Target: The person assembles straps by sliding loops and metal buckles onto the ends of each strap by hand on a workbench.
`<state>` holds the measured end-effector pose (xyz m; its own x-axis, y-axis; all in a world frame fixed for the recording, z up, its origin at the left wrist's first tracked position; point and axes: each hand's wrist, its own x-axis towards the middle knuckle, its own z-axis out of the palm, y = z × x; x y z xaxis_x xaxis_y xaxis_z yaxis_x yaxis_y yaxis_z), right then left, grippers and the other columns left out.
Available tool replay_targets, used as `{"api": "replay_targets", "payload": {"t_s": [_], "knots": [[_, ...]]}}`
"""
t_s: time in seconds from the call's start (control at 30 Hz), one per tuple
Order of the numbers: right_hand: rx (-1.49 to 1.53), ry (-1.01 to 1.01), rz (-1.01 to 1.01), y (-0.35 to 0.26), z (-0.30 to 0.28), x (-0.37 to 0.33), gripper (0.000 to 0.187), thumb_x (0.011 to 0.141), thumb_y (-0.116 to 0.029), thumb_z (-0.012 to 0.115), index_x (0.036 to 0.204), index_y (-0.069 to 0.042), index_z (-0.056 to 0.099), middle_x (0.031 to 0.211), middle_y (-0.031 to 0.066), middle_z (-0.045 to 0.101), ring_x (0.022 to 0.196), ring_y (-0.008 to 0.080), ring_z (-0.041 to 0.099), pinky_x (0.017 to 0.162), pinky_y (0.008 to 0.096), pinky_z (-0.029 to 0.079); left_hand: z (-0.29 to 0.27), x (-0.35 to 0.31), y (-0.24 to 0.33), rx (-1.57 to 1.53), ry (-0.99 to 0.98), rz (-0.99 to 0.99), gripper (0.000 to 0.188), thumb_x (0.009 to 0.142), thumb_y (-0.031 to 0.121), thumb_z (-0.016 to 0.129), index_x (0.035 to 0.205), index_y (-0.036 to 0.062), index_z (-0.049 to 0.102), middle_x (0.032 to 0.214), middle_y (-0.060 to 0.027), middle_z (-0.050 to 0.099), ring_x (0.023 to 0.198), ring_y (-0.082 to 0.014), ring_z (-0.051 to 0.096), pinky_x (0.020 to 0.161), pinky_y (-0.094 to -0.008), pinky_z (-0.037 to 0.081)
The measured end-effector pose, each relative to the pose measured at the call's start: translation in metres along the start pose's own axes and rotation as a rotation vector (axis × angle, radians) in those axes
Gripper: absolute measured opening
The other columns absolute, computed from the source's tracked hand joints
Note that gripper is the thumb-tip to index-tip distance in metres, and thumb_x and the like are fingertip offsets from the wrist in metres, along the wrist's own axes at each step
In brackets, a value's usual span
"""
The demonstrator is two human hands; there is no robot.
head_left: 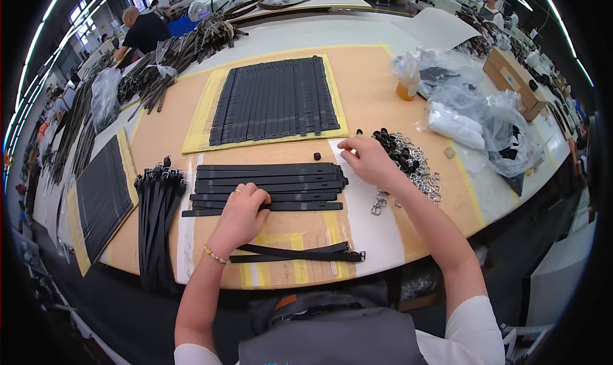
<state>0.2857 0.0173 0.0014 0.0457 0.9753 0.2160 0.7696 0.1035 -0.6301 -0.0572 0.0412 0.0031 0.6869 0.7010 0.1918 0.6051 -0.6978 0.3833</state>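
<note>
A row of flat black straps lies side by side in front of me. My left hand, with a ring and a beaded bracelet, rests over the nearest straps, its fingers curled down onto one. Past the straps' right ends, my right hand has thumb and forefinger pressed together; anything between them is too small to make out. It is beside a pile of silver buckles and small black loops. A single black loop sits above the row. Nearer me lie two black straps with buckles.
Beyond the row, more black straps cover a yellow-edged board; a similar board is at the left. A bundle of buckled straps hangs over the near edge. At right are an amber bottle, plastic bags and a cardboard box.
</note>
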Motion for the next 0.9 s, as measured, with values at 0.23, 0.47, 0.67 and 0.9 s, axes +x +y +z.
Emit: {"api": "replay_targets", "payload": {"t_s": [0.23,0.47,0.67,0.9], "knots": [[0.109,-0.194,-0.092,-0.013,0.048,0.047,0.028,0.096,-0.026,0.069,0.113,-0.004,0.075,0.114,0.0171,0.069,0.103,0.0328,0.068,0.093,0.0415,0.054,0.030,0.041,0.045,-0.159,-0.121,0.260,0.022,0.083,0.013,0.079,0.098,0.0039,0.065,0.100,-0.0118,0.060,0.099,-0.0330,0.057,0.089,-0.0423,0.050],[0.132,-0.207,-0.020,-0.030,0.045,0.042,0.027,0.096,-0.025,0.070,0.109,-0.002,0.075,0.103,0.0149,0.074,0.097,0.0275,0.071,0.087,0.0364,0.056,0.038,0.051,0.059,-0.250,-0.211,0.214,0.017,0.086,0.011,0.077,0.097,0.0033,0.066,0.098,-0.0119,0.062,0.101,-0.0320,0.059,0.092,-0.0419,0.051],[0.400,-0.519,0.332,-0.043,-0.040,-0.027,0.031,0.095,-0.030,0.075,0.103,0.000,0.076,0.084,0.0046,0.075,0.077,0.0101,0.071,0.071,0.0275,0.056,-0.013,0.052,0.059,-0.551,-0.324,-0.019,0.018,0.094,0.011,0.074,0.100,0.0001,0.061,0.090,-0.0146,0.072,0.088,-0.0326,0.070,0.079,-0.0375,0.056],[-0.149,-0.361,0.047,-0.040,-0.035,-0.103,0.025,0.089,-0.024,0.080,0.089,-0.003,0.068,0.085,0.0114,0.070,0.077,0.0252,0.069,0.071,0.0377,0.055,-0.045,0.045,0.080,-0.443,-0.190,0.125,0.020,0.091,0.011,0.081,0.104,0.0015,0.070,0.081,-0.0085,0.072,0.072,-0.0165,0.067,0.069,-0.0279,0.054]]}}
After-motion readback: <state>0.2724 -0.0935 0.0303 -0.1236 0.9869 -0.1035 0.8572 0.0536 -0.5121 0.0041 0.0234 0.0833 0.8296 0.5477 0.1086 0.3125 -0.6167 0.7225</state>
